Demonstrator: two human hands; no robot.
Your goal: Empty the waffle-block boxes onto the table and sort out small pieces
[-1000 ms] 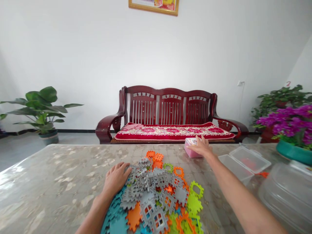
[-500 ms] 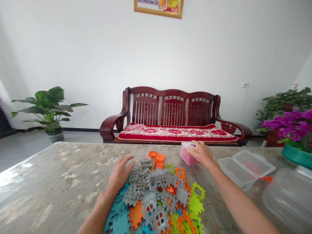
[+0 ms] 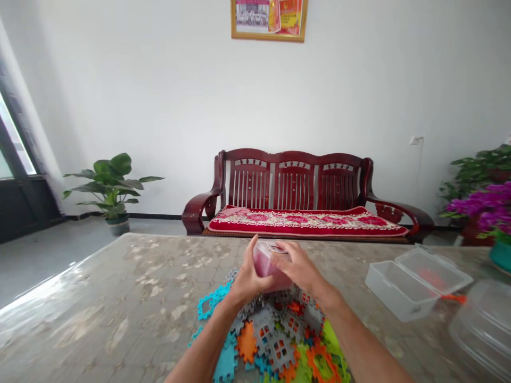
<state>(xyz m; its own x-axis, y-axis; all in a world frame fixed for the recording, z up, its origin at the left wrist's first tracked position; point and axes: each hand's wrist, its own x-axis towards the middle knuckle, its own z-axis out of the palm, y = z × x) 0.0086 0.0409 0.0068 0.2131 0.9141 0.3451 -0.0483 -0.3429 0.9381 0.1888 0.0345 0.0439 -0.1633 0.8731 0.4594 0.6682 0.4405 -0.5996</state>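
Observation:
Both my hands are closed round a small clear plastic box (image 3: 263, 259) with pink contents, held tilted over a heap of plastic pieces. My left hand (image 3: 251, 279) grips its left side and underside, thumb across the front. On its top and right side lies my right hand (image 3: 297, 266), fingers bent over the lid. Below the box spread notched interlocking building tiles: grey window tiles (image 3: 280, 350), an orange tile (image 3: 247, 341), blue-teal tiles (image 3: 226, 357) and lime green ones. My forearms hide part of the heap.
An opened clear container (image 3: 403, 298) with its lid folded back stands on the right of the table (image 3: 159, 298). Beside it are a clear rounded tub (image 3: 485, 324) and a pot of purple flowers (image 3: 487, 205). A wooden bench (image 3: 275, 181) is behind the table.
The pink box has come left from the table's far side to above the tiles in my right hand. My left hand has left the tiles and taken hold of it too. The view has shifted left.

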